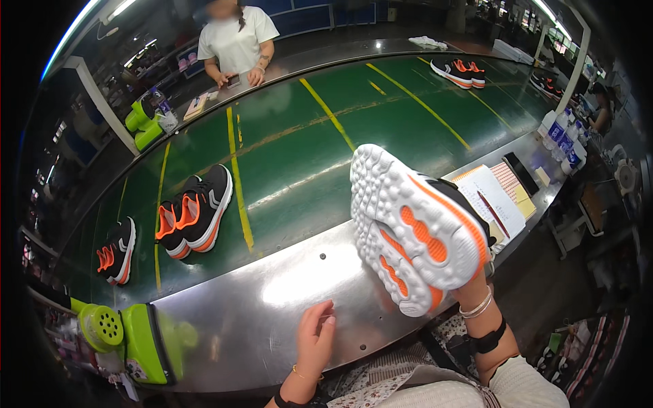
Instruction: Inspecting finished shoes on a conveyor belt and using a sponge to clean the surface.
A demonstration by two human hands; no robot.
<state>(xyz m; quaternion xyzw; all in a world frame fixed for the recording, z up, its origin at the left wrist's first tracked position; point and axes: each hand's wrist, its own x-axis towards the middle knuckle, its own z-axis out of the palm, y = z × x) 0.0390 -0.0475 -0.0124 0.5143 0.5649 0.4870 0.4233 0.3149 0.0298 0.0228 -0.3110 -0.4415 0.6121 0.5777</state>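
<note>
White-soled sneakers (415, 228), paired in my right hand (469, 285), could slip from that one-handed clasp; left hand (316, 340) rests spread on steel ledge (272, 299).

A long green conveyor belt (292, 143), marked with yellow lines, is being bordered by a polished steel ledge (272, 306). The hall is being lit by ceiling strip lights (119, 8), which are being reflected in the steel. Dark flooring (544, 285) is being glimpsed at the right.
</note>
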